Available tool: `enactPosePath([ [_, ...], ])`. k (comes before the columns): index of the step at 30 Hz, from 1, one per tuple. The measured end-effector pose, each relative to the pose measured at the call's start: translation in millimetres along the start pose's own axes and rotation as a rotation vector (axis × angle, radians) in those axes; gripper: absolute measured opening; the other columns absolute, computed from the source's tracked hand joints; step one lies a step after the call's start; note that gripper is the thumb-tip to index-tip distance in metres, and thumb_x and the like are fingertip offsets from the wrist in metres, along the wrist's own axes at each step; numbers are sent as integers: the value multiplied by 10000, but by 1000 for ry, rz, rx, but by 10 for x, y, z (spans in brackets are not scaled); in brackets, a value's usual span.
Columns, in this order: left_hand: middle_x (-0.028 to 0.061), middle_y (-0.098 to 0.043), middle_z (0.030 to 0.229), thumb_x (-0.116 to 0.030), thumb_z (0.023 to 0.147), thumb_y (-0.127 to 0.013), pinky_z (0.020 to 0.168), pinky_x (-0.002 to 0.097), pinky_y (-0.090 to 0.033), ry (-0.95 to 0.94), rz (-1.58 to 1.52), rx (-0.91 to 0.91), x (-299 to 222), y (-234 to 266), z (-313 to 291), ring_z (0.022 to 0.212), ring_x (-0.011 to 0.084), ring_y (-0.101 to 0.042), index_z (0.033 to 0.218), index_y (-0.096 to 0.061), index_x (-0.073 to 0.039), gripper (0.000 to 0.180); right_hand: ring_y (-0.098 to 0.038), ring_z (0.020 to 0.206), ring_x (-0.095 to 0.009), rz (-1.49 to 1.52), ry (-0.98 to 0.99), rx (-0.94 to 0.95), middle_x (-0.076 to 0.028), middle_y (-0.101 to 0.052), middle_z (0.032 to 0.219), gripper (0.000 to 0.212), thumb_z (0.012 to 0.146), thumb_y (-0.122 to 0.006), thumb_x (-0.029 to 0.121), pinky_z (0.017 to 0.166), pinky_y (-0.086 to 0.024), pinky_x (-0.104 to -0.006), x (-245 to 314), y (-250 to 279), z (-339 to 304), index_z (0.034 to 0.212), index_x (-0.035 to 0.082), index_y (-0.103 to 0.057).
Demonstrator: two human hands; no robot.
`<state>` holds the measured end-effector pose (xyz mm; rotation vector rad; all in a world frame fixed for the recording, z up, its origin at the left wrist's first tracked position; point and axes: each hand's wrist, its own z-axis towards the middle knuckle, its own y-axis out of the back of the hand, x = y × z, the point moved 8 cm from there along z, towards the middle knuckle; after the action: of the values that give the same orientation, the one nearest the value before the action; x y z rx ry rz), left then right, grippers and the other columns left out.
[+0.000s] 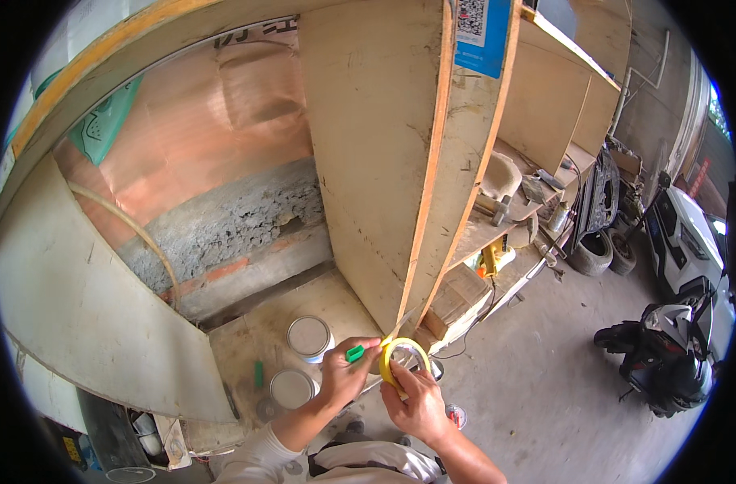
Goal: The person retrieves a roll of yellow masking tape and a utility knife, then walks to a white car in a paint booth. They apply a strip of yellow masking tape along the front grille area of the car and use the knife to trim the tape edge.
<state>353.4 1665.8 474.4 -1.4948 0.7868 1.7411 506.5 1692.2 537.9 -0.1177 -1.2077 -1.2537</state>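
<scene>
We stand in a workshop with a bare grey floor [529, 379], facing a cabinet of scuffed cream boards [368, 145] whose upright panels have raw wooden edges. Through its open bay we see pinkish sheeting [215, 121] above a rough grey ledge [231, 222]. On the cabinet's bottom board [259, 323] two round cans [309, 339] stand close together, with a small green strip [259, 374] lying just left of them.

In front of the panel edges, near their lower end, we hold a roll of yellow tape [386, 361] in our right hand [418, 406]; the thumb and fingers are clamped on the lower part of its ring. Our left hand [345, 376] is just beside it, thumb and fingers pinched together on a green piece [354, 353], its fingertips close to the roll's upper left rim. We cannot tell whether those fingertips also grip the tape's free end.

To our right, a cluttered shelf [457, 302] carries tools and boxes. Farther off, we see tyres [591, 254] on the floor, a dark motor scooter [670, 359] and a white vehicle [684, 234] behind it.
</scene>
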Motion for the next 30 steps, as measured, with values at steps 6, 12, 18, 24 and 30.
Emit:
enactPosePath([
  [6, -18, -675, 807, -143, 914, -697, 522, 171, -358, 235, -110, 216, 34, -5, 97, 630, 0, -490, 1083, -698, -3, 220, -639, 647, -244, -122, 149, 38, -83, -653, 712, 373, 765, -675, 36, 706, -454, -348, 24, 49, 31, 1131, -25, -631],
  [12, -14, -688, 929, -150, 919, -690, 708, 228, -487, 185, 12, 350, -14, -49, 182, 810, 55, -582, 1095, -679, 4, 234, -645, 665, -254, -65, 219, 59, -97, -661, 726, 389, 766, -673, 52, 807, -469, -350, -9, 100, 99, 1144, -27, -630],
  [18, -9, -650, 835, -87, 902, -693, 683, 239, -477, 111, 81, 371, -81, -110, 140, 761, 70, -566, 1020, -663, -6, 146, -660, 728, -293, 13, 67, -54, -136, -676, 762, 318, 787, -681, 81, 798, -492, -390, -175, 103, 24, 1084, -27, -648],
  [24, 2, -648, 834, -95, 894, -704, 685, 238, -474, 139, 187, 423, -94, -190, 78, 771, 71, -562, 1011, -648, -16, 152, -642, 683, -316, 43, -89, -97, -144, -660, 733, 256, 807, -682, 102, 732, -490, -376, -314, 27, -97, 1044, 7, -660],
  [30, 39, -705, 911, -120, 862, -758, 773, 243, -513, 43, 209, 413, -113, -174, 78, 842, 77, -619, 1115, -657, 27, 310, -613, 590, -263, -123, 108, -90, -87, -612, 631, 182, 810, -672, 92, 650, -460, -360, -196, 70, -24, 981, 32, -656],
])
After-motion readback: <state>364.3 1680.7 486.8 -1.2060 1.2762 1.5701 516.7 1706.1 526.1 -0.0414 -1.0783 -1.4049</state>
